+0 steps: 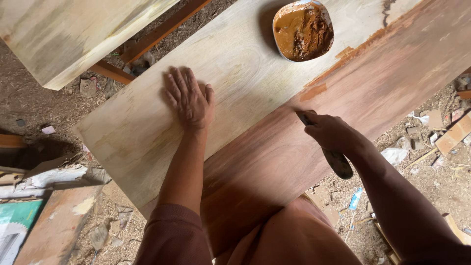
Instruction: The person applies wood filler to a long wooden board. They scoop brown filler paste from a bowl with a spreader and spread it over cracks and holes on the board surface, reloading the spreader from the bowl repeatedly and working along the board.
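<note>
Left hand [189, 100]: flat, fingers spread, palm down on the pale half of the wooden board [147, 132], gripping nothing. Right hand [331, 132]: clenched round a putty knife [337, 162], blade at the stained reddish half. Board: likely stiff, heavy; best lifted by its long edges. Bowl of brown paste [302, 30] stands on the far end, apt to slide. Scraps litter the dirt floor [436, 181].

Left hand [189, 100] flat on board [235, 73]; right hand [329, 131] grips tool [338, 162], probably scraper; paste bowl [302, 30] beyond.
</note>
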`<state>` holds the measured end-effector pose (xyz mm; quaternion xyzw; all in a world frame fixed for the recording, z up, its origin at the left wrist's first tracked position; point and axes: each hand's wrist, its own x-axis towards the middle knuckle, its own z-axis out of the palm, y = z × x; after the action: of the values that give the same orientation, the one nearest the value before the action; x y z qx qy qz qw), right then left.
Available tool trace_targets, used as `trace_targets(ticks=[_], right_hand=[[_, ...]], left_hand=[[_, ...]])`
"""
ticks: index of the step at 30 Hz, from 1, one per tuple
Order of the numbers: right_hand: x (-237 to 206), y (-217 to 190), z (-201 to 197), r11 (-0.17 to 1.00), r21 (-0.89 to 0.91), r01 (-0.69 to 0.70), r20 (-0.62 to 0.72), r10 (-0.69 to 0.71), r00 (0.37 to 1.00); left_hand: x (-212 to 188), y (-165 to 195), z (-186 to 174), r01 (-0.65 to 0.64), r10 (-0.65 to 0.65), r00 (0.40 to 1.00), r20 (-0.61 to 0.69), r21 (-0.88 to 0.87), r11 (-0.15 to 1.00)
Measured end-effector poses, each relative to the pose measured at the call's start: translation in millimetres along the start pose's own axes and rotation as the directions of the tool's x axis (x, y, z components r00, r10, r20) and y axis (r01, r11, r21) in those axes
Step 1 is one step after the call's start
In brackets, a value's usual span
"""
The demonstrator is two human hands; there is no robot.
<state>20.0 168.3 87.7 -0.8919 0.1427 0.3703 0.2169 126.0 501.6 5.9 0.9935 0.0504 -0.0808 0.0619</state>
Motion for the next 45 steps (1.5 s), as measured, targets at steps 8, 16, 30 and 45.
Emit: trace_targets(ticks=[8, 16, 30, 45], right_hand=[[-4, 2, 11, 0.994, 0.065, 0.087, -0.248, -0.068, 0.966], [5, 21, 24, 0.996, 0.045, 0.079, -0.156, -0.071, 0.985], [46, 34, 27, 0.998, 0.067, 0.014, -0.032, -0.012, 0.999], [31, 46, -16, 0.936, -0.240, 0.259, -0.268, -0.320, 0.909]], left_hand=[[1, -4, 9, 0.003, -0.004, 1.000, -0.024, -0.022, 1.000], [0, -2, 8, -0.034, 0.024, 0.991, -0.130, -0.075, 0.997], [6, -4, 12, -0.030, 0.027, 0.996, -0.082, -0.030, 0.999], [-1, -4, 7, -0.008, 0.004, 0.997, -0.071, -0.059, 0.998]])
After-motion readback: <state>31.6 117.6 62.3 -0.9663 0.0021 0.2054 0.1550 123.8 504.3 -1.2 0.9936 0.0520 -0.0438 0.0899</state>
